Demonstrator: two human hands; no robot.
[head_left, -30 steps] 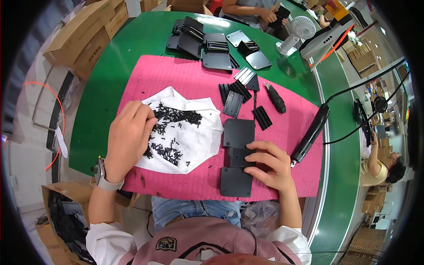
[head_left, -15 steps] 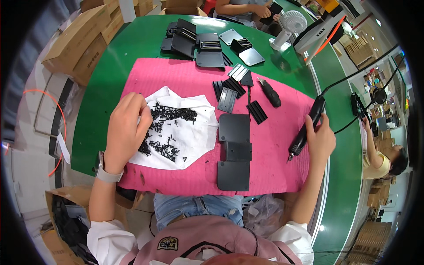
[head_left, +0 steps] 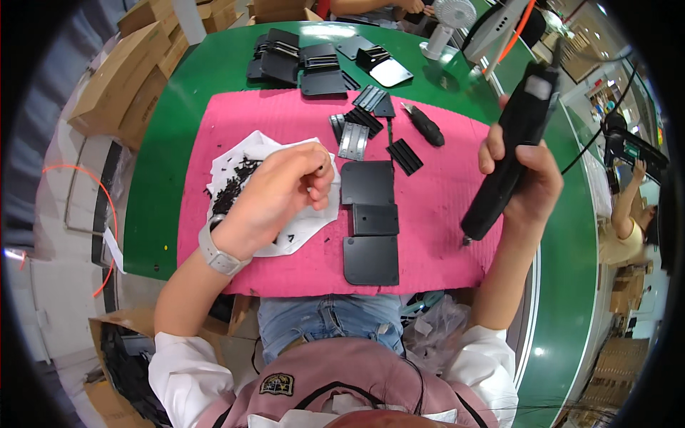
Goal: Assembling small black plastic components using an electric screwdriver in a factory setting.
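My right hand is wrapped round a black electric screwdriver, raised above the right side of the pink mat, its tip angled down toward me. Over a white cloth, my left hand is closed in a pinch, a tiny dark screw just showing at the fingertips. Black screws lie heaped on the cloth, partly hidden by that hand and forearm. Between my hands, two flat black plates lie in a column, with a smaller black bracket joining them in the middle.
Farther up the pink mat are ribbed black pieces and a dark utility knife. Stacked black plates and a white fan stand on the green table. Another person's hands show at the far edge.
My left hand has moved right from the screw heap, its fingers pinched. My right hand has lifted the electric screwdriver up from the mat. The view has shifted slightly.
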